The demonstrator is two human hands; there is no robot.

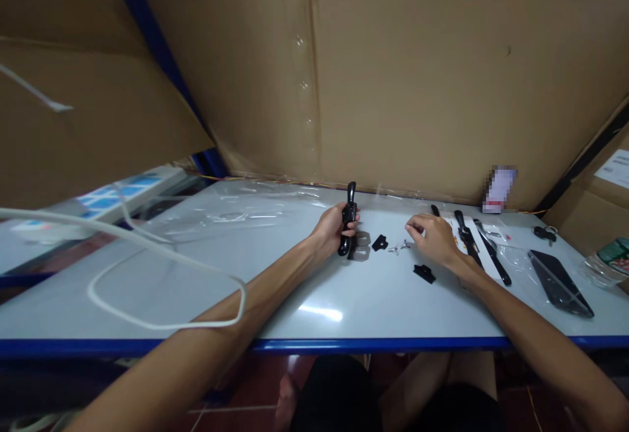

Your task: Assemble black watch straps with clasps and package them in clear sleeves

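My left hand is wrapped round the middle of a black spokeshave body, which stands nearly upright with one curved handle up and one down. Beside its lower handle, flat grey blades lie on the table. To the right rest a small black cap piece and two small silver screws. My right hand hovers just right of these screws with thumb and fingertips pinched together; whether anything is between them is too small to tell. A second black cap piece lies below that hand.
More black-handled tools lie on white paper behind my right wrist. Further right are a phone, keys and a clear container. Clear plastic film covers the back left. A white cable loops across my left forearm. Cardboard walls the back.
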